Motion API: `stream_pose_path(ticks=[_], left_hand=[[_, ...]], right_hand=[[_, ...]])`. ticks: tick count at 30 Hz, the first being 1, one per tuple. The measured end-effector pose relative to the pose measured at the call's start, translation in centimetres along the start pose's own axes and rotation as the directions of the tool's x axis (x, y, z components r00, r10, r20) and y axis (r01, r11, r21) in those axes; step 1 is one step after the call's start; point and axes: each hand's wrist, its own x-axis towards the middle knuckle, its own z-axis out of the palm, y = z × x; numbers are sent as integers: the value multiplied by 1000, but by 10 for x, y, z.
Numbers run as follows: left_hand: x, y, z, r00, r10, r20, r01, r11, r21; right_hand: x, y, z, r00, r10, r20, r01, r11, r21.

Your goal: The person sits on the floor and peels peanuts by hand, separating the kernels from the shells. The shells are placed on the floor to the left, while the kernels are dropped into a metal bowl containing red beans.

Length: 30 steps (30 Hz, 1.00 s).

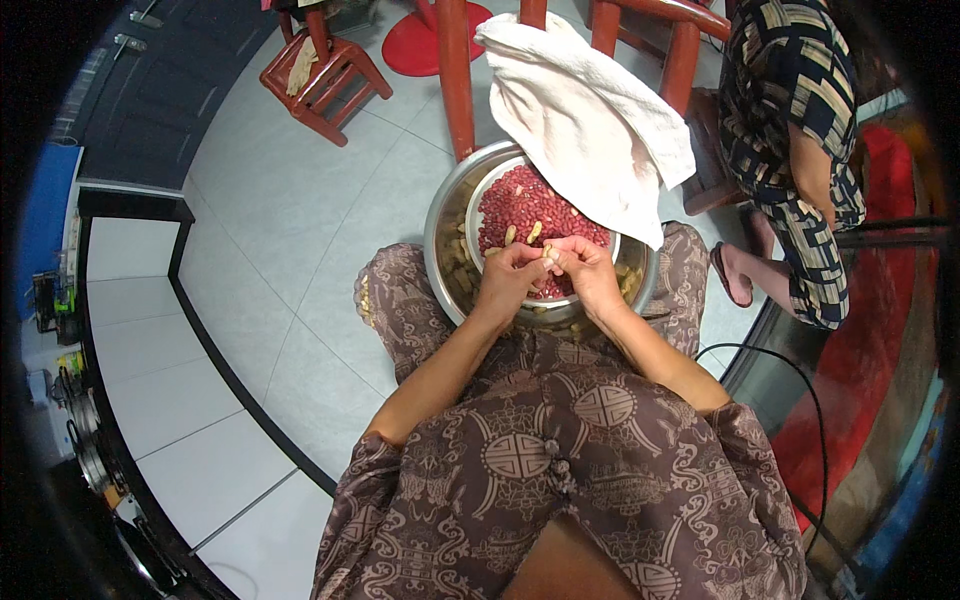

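Both my hands meet over the bowl, fingertips pinching one peanut pod [548, 252] between them. My left hand [510, 277] holds it from the left, and my right hand [592, 271] from the right. Beneath them a round metal bowl [474, 217] is full of red-skinned peanut kernels [517, 196]. A few unshelled pods [535, 232] lie on top of the kernels. This bowl sits inside a larger steel basin [444, 274], which holds more peanut pods [463, 279] around it. A white towel [585, 112] drapes over the bowl's upper right edge.
Red wooden chair legs [454, 82] rise just beyond the basin. A small red stool [330, 82] stands further left. At right sits another person [795, 165] in patterned clothes. A black cable [817, 405] curves at lower right, and a tiled counter [187, 405] runs along the left.
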Motion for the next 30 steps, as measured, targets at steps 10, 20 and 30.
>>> stream_pose_path(ticks=[10, 20, 30], left_hand=[[6, -6, 1, 993, -115, 3, 105, 896, -432], [14, -8, -24, 984, -79, -161, 80, 997, 0], [13, -22, -22, 947, -320, 37, 282, 769, -574]], right_hand=[[2, 3, -1, 988, 145, -49, -127, 955, 267], [17, 3, -32, 992, 115, -56, -125, 968, -219], [16, -1, -3, 997, -41, -72, 6, 900, -436]])
